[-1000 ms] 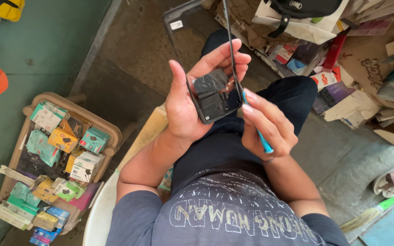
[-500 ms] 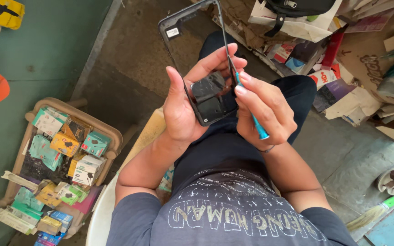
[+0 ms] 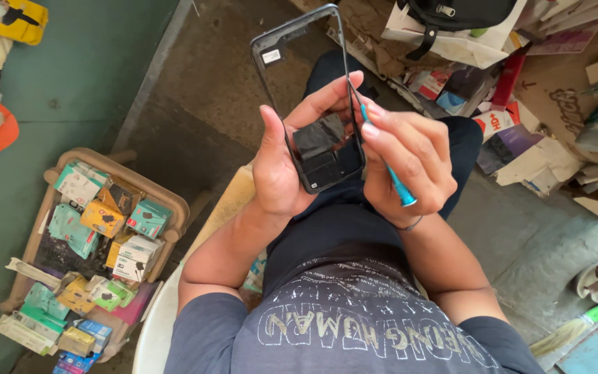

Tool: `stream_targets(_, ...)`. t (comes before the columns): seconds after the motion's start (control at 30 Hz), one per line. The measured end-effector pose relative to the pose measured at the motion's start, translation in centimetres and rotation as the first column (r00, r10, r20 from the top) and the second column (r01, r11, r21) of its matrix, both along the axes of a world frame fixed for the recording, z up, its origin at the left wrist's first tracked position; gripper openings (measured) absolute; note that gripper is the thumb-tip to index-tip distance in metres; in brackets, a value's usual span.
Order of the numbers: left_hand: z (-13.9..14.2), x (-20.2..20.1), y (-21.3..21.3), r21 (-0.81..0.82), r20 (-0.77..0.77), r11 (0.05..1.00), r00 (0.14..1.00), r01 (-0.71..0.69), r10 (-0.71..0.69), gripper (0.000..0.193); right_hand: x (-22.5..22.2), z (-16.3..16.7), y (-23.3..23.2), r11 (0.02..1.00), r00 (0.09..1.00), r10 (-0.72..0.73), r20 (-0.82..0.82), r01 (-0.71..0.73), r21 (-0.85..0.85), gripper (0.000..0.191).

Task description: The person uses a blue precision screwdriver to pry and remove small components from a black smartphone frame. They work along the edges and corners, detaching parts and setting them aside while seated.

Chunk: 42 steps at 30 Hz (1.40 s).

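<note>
Left hand [image 3: 278,170] grips a black phone frame [image 3: 313,104] over the lap, right hand [image 3: 413,156] pressing a blue tool [image 3: 390,176] against its edge, small boxes [image 3: 98,221] beside

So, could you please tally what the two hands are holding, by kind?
Phone frame, in the left hand: 1
Blue-handled tool, in the right hand: 1
Total: 2

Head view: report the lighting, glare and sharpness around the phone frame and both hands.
Head view: soft, even daylight, no hard shadows; the phone frame and its dark lower panel carry a dull sheen, no blown glare; left hand, right hand and blue tool are sharp; edges bow slightly from wide-angle distortion.
</note>
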<state>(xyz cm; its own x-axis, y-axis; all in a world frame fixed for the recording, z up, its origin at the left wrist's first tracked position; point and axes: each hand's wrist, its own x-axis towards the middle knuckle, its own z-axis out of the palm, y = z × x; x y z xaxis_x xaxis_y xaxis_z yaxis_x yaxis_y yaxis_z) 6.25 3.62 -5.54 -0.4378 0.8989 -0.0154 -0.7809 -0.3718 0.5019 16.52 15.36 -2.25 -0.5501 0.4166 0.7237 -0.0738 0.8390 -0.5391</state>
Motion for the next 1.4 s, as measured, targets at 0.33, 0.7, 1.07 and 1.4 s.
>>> stream_targets(0.33,-0.3,0.4,-0.4,-0.002,-0.015,0.999,0.999,0.034,-0.034,0.094,-1.3,0.3,1.5,1.000,1.000,0.023,-0.020,-0.024,-0.007,0.017)
stream_targets(0.7,-0.3,0.5,-0.5,-0.002,-0.023,0.998,0.998,0.055,-0.055,0.093,-0.5,0.1,1.5,1.000,1.000,0.008,-0.003,-0.008,-0.027,0.017)
stream_targets(1.07,-0.2,0.4,-0.5,-0.006,-0.041,0.997,0.996,0.075,-0.075,0.094,-0.1,0.4,1.5,1.000,1.000,0.017,0.019,-0.016,-0.019,0.017)
stream_targets(1.4,-0.5,0.8,-0.5,0.011,-0.039,0.996,0.995,0.090,-0.089,0.094,-2.2,0.2,2.4,0.999,0.996,0.015,-0.086,-0.018,-0.032,0.012)
